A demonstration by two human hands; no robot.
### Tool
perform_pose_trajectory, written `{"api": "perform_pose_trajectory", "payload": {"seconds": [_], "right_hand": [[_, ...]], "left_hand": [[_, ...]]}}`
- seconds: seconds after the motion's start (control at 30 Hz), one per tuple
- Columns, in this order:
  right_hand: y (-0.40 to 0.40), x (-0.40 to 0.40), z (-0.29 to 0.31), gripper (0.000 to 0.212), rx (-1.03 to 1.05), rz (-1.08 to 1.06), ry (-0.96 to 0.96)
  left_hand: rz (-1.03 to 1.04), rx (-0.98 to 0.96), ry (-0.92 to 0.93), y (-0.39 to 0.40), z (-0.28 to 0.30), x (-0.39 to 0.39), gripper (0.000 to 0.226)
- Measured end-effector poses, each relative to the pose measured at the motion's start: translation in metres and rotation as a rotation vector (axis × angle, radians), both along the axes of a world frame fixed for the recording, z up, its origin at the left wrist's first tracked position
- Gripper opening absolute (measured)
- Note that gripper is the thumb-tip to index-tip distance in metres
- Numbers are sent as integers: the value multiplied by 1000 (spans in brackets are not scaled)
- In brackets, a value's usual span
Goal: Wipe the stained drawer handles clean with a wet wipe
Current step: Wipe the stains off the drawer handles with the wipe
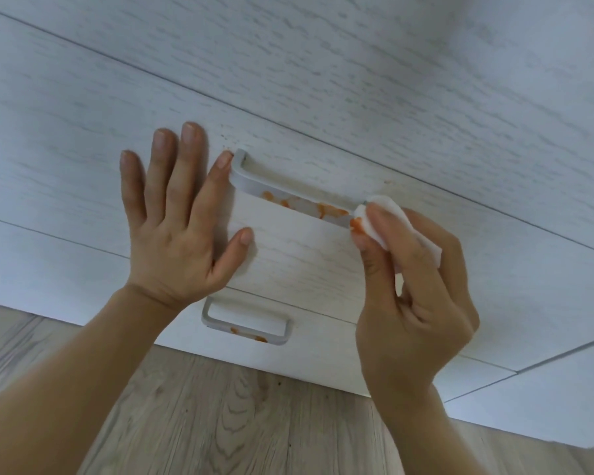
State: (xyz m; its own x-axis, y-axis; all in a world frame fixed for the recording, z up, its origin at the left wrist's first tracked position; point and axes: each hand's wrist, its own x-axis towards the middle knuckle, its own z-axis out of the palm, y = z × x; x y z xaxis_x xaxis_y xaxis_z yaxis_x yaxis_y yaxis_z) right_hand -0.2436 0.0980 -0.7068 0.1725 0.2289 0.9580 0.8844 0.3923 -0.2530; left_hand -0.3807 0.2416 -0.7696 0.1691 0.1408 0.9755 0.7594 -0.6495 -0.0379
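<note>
My right hand [408, 279] pinches the folded white wet wipe [379, 221] against the white bar-shaped drawer handle [288, 197]; my left hand [175, 214] lies flat beside it. Orange mess could smear.

— What's the right hand [414, 289] doing?
— Pinching a folded white wipe [379, 217] against the right end of the upper handle [288, 193]. The wipe has an orange smear at its edge.
— And the handle?
— Orange stains along its bar.
— The left hand [175, 214]?
— Flat on the white drawer front [306, 265], fingers spread, forefinger touching the handle's left end.
— Below?
— A lower handle [247, 325], also stained orange, above the wood floor [220, 423].
</note>
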Motion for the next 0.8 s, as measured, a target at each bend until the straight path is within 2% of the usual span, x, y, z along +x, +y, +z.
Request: {"api": "perform_pose_trajectory", "payload": {"seconds": [0.23, 0.37, 0.53, 0.8], "right_hand": [[6, -3, 0, 21, 40, -80, -35], [3, -3, 0, 19, 8, -112, 24], [3, -11, -3, 20, -10, -93, 189], [3, -13, -6, 19, -10, -99, 233]], "left_hand": [[11, -6, -8, 1, 0, 0, 76], [-6, -5, -17, 0, 0, 1, 72], [-17, -11, -11, -1, 1, 0, 72], [-14, -11, -21, -1, -1, 1, 72]]}}
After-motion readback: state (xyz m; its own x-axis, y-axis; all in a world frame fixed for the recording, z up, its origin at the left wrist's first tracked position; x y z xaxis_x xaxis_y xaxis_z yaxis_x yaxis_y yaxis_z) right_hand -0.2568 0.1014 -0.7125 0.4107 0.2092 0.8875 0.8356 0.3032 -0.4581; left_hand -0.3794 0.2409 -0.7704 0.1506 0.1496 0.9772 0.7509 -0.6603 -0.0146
